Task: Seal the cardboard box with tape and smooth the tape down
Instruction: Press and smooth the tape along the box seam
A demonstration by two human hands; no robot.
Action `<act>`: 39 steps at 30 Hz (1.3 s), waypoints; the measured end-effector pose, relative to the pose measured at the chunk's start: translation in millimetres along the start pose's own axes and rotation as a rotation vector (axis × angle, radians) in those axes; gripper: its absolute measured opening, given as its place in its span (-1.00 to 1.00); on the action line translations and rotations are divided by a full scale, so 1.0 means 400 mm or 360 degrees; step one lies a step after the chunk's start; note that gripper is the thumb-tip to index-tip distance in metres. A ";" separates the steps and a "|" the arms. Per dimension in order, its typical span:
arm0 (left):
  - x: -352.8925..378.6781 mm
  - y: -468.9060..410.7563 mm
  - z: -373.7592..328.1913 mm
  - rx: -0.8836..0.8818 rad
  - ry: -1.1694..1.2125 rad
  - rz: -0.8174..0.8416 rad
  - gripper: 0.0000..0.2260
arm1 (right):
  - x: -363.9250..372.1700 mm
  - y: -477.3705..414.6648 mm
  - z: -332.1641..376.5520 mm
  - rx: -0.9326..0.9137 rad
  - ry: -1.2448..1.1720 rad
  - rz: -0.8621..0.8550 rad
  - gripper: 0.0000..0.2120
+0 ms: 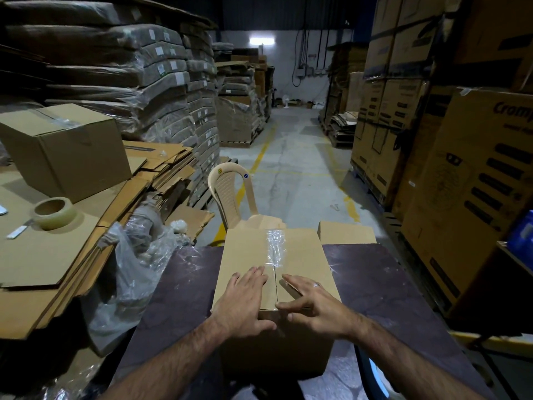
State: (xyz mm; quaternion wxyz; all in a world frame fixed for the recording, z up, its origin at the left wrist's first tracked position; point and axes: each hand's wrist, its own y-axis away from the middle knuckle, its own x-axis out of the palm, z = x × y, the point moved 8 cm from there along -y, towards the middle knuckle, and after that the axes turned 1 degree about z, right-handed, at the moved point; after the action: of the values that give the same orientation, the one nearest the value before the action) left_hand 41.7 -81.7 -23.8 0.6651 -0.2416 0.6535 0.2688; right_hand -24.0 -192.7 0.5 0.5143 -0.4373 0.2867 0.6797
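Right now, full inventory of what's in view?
table: one, dark, centre
cardboard box: one, tan, on the table
tape strip: one, clear, far part of that box's top seam
flat cardboard: a stack, tan, left
tape roll: one, clear, on the flat cardboard
second box: one, tan, taped, behind the roll
chair: one, beige, beyond the table
printed cartons: several, brown, stacked right
left hand: one, flat on the box top
right hand: one, flat on the box top
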 end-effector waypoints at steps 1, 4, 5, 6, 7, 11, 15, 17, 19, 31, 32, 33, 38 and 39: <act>-0.001 0.000 -0.001 -0.0001 0.0012 -0.0005 -0.08 | 0.004 -0.003 -0.003 0.0007 0.0011 0.0014 -0.67; -0.003 0.000 0.000 -0.0008 0.0048 -0.0018 -0.05 | 0.011 -0.008 -0.013 0.0067 0.0079 0.0069 -0.66; -0.002 0.001 0.001 -0.0010 0.0055 -0.0021 -0.04 | 0.016 -0.010 -0.017 0.0101 0.0095 0.0093 -0.65; -0.002 0.002 0.000 -0.0012 0.0059 -0.0026 -0.03 | 0.019 -0.012 -0.019 0.0138 0.0105 0.0117 -0.63; -0.002 0.003 -0.001 -0.0012 0.0060 -0.0034 -0.04 | 0.022 -0.016 -0.021 0.0178 0.0106 0.0134 -0.59; -0.004 0.003 -0.002 -0.0020 0.0083 -0.0056 0.02 | 0.018 -0.043 -0.037 0.0325 0.0129 0.0192 -0.53; -0.007 0.002 0.001 -0.0030 0.0118 -0.0086 0.04 | 0.006 -0.081 -0.066 0.0413 0.0168 0.0219 -0.55; -0.007 0.002 0.003 -0.0028 0.0111 -0.0081 0.05 | 0.000 -0.103 -0.082 0.0457 0.0168 0.0210 -0.57; -0.007 0.003 0.004 -0.0034 0.0116 -0.0066 0.05 | -0.004 -0.120 -0.095 0.0481 0.0179 0.0197 -0.57; 0.003 -0.010 0.006 -0.0002 0.0041 0.0021 -0.04 | -0.014 -0.123 -0.105 0.0519 0.0192 0.0119 -0.49; 0.005 -0.010 0.005 0.0007 0.0025 0.0026 -0.05 | -0.014 -0.111 -0.099 0.0512 0.0167 0.0118 -0.48; 0.007 -0.010 0.005 0.0013 0.0015 0.0024 -0.06 | -0.012 -0.098 -0.094 0.0506 0.0139 0.0124 -0.49; 0.004 -0.006 0.002 0.0033 0.0023 -0.0021 -0.08 | -0.002 -0.024 -0.067 0.0444 0.0008 0.0123 -0.55; 0.002 -0.004 0.000 0.0038 0.0049 -0.0042 -0.10 | 0.000 -0.009 -0.063 0.0433 -0.0007 0.0119 -0.55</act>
State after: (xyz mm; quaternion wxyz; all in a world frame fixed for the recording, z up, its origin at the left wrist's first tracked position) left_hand 42.8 -82.8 -24.7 0.6613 -0.2463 0.6636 0.2484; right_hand -12.9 -212.7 -10.9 0.5437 -0.3510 0.3912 0.6543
